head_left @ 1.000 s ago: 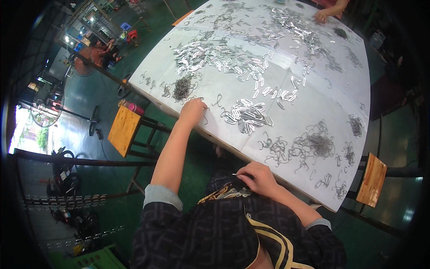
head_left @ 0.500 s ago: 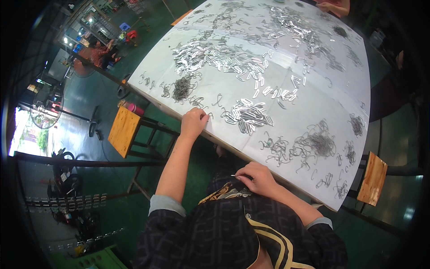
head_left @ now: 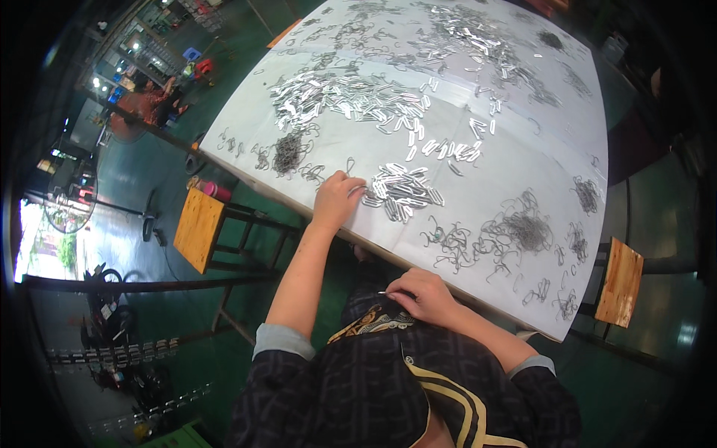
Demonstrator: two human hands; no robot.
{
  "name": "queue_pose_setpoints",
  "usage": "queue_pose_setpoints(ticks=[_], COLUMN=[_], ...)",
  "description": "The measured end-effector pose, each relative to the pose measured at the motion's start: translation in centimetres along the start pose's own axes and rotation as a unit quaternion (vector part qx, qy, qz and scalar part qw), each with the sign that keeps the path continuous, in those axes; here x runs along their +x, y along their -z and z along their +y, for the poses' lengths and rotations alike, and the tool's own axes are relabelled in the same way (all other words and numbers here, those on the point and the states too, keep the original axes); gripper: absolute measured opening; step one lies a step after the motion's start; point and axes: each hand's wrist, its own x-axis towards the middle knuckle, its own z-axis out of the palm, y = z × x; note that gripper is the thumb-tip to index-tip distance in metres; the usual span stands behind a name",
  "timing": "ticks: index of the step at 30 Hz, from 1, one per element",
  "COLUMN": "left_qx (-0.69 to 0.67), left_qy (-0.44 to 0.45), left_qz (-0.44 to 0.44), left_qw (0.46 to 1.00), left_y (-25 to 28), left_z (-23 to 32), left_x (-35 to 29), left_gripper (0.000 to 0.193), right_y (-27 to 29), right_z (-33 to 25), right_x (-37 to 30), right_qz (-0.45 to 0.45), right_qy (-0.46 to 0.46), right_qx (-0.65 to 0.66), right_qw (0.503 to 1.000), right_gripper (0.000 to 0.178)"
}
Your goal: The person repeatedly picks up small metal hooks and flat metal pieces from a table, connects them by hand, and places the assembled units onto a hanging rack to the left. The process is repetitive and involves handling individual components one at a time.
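My left hand (head_left: 340, 199) is over the near edge of the white-covered table (head_left: 358, 228), thumb and fingers pinched together at the left side of a small pile of shiny, oblong metal pieces (head_left: 403, 192). What lies between those fingertips is too small to make out. Held low in front of the table edge, my right hand (head_left: 424, 296) pinches a thin, silvery metal piece (head_left: 384, 292) that pokes out to the left. Just beyond my left hand lie loose curved wire pieces (head_left: 312, 173) and a dense dark clump of small wire parts (head_left: 287, 153).
A larger heap of oblong pieces (head_left: 314, 97) spreads farther back. Curved wires and a dark clump (head_left: 526, 230) lie at the right. Wooden stools (head_left: 199, 230) stand left and right of the table. A person (head_left: 153, 101) sits far off at the left.
My left hand has moved from the table edge inward and rightward, up to the small pile of oblong pieces. My right hand stays low, still pinching its metal piece. The view has shifted slightly.
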Motion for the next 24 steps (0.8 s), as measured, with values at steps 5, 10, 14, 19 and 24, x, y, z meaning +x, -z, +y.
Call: queue_pose_setpoints(ticks=[5,10,14,19,24], left_qx=[0.026,-0.07,-0.077,-0.022,-0.043], left_qy=[0.016,-0.089,-0.259,-0.305,-0.291], left_qz=[-0.008,0.006,-0.099,-0.169,-0.131], left_qw=[0.999,0.994,0.958,0.937,0.947], left_y=[0.7,0.3,-1.6,-3.4,-3.3], left_z=[0.2,4.6,8.6,9.6,10.1], left_x=[-0.1,-0.1,-1.3,-2.2,-1.9], left_gripper=[0.011,0.009,0.007,0.006,0.009], right_y=[0.3,0.1,0.2,0.4,0.4], right_z=[-0.1,0.2,0.3,0.2,0.3], right_x=[0.0,-0.1,-0.1,-0.3,-0.5], right_qz=[-0.002,-0.003,0.0,0.002,0.004], right_qy=[0.002,0.014,0.021,0.008,0.011], right_qx=[-0.006,-0.005,-0.005,-0.006,-0.004], right_qw=[1.0,1.0,1.0,1.0,1.0], right_gripper=[0.007,0.008,0.008,0.008,0.008])
